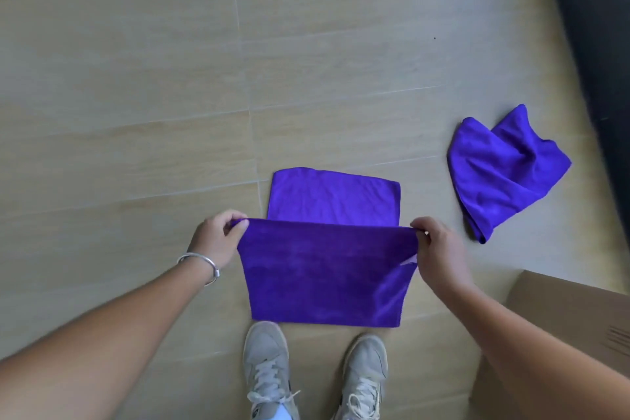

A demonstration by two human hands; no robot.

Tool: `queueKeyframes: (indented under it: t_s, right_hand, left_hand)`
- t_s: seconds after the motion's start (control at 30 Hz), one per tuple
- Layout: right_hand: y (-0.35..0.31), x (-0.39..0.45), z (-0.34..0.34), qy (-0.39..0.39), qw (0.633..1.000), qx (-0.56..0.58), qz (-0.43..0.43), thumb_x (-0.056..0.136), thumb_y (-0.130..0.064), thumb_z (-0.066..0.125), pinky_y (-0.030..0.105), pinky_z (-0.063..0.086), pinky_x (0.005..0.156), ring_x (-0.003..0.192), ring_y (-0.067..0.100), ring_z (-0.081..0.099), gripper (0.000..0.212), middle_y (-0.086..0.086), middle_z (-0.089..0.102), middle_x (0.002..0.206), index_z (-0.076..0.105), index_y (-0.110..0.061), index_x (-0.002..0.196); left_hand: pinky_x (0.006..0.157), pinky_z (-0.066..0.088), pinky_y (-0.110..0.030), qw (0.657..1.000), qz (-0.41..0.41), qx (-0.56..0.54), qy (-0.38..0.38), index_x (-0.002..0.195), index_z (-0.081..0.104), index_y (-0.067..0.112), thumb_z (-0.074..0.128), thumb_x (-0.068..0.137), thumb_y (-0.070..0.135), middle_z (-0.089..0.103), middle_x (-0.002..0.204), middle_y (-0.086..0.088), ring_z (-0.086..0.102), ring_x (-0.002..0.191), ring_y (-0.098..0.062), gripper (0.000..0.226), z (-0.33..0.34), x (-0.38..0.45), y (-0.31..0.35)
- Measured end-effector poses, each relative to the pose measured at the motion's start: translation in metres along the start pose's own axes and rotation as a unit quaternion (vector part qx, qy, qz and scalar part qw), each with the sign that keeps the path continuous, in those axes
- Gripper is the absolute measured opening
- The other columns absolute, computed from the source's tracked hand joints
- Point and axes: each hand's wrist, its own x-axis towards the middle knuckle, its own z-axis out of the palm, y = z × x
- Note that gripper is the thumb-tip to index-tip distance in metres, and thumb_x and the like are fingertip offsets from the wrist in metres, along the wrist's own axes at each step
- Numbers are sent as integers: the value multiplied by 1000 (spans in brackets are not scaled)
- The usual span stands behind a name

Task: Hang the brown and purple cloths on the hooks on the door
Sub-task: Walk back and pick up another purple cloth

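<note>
- L hand & R hand: fingers pinched top corners of purple cloth, held taut.
- 2nd purple cloth lay flat on floor; 3rd crumpled, to right.

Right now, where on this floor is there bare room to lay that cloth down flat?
The tiled floor is bare left of and beyond the flat purple cloth. It is crowded to the right: a crumpled purple cloth and a cardboard box. Both hands hold the lifted cloth above the shoes.
</note>
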Motion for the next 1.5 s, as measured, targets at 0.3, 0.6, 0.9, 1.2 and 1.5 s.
queueKeyframes:
  t_s: [0.3, 0.6, 0.9, 1.2, 1.5]
  right_hand:
    - [59, 172, 104, 3, 999, -46, -16, 87, -6, 53, 26, 39, 71, 92, 30, 61, 24, 8, 71, 99, 68, -16, 103]
    - [82, 259, 109, -8, 974, -169, -152, 93, -12, 48, 37, 48, 75, 92, 31, 59, 21, 5, 64, 105, 65, -20, 104]
    - [31, 228, 104, 103, 934, -165, -299, 75, -1, 65, 39, 43, 86, 101, 34, 60, 34, 11, 62, 114, 66, -12, 108]
    - [93, 119, 157, -149, 812, -376, -420, 83, -71, 42, 60, 30, 108, 141, 28, 30, 76, 8, 32, 154, 37, -28, 145]
    - [54, 214, 136, -70, 838, -425, -334, 85, -73, 27, 47, -3, 118, 147, 23, -6, 80, 4, -1, 161, 3, -34, 151]
  left_hand:
    - [65, 38, -28, 993, 60, 99, 20, 86, 67, 20, 61, 89, 21, 60, 71, 4, 57, 73, -23, 7, 91, 188, -31]
    - [54, 35, -30, 916, 222, 312, 118, 85, 54, 25, 50, 92, 45, 64, 69, -2, 60, 67, -32, 22, 104, 260, -30]
    - [91, 44, -48, 895, 279, 316, 142, 132, 49, 12, 70, 80, 28, 43, 134, -17, 48, 115, -38, 59, 112, 250, 31]
    - [106, 32, -60, 702, 504, 500, -52, 143, 43, 26, 41, 82, 66, 36, 151, -13, 36, 138, -32, 73, 139, 160, -72]
    - [116, -1, -53, 727, 335, 599, 16, 142, -24, 37, 2, 84, 71, -12, 160, -5, -9, 147, -21, 72, 129, 243, -9]
